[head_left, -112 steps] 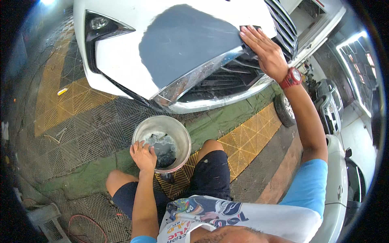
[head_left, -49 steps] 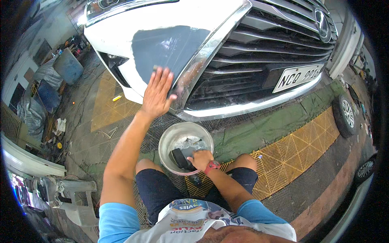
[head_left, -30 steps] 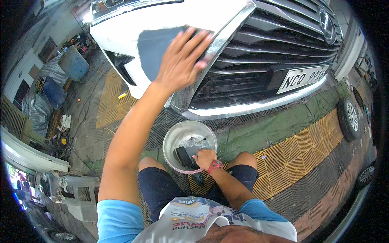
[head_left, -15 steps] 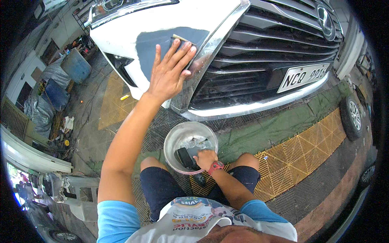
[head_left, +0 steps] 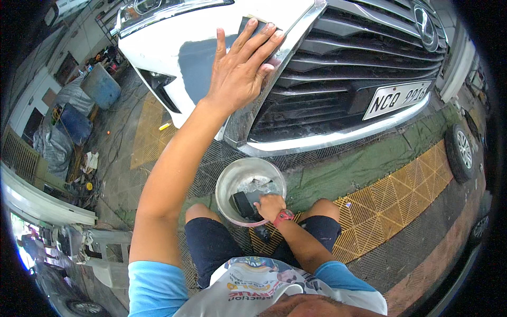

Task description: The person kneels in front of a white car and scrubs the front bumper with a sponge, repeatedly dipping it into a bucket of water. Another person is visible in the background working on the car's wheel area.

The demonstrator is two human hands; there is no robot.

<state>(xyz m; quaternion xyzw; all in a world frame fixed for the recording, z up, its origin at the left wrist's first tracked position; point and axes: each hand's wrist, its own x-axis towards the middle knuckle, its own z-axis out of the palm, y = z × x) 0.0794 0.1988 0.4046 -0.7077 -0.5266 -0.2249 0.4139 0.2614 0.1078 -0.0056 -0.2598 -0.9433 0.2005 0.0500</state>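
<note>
My left hand [head_left: 240, 68] lies flat on the front corner of a white car bumper [head_left: 158, 50], fingers stretched and pressing a dark piece of sandpaper [head_left: 246, 21]. The sheet's edges show past the fingertips, at the upper border of a dull grey patch [head_left: 193, 68]. Between my knees stands a metal bucket [head_left: 219, 182]. My right hand [head_left: 270, 206], with a red watch on the wrist, reaches in over its near right rim, fingers curled; what they hold is hidden. Beside it in the bucket are a black block [head_left: 243, 204] and some whitish, wet-looking material [head_left: 257, 184].
To the right of the patch run the chrome trim and the black grille [head_left: 338, 68]. Green cloth [head_left: 327, 171] and yellow floor grating [head_left: 391, 201] lie below the bumper. A loose wheel [head_left: 459, 153] stands at the right. Blue drums [head_left: 100, 87] and a yellow object [head_left: 165, 126] are leftward.
My left hand has slid up and to the right across the bumper with the sandpaper, uncovering more of the grey patch. My right hand stays in the bucket.
</note>
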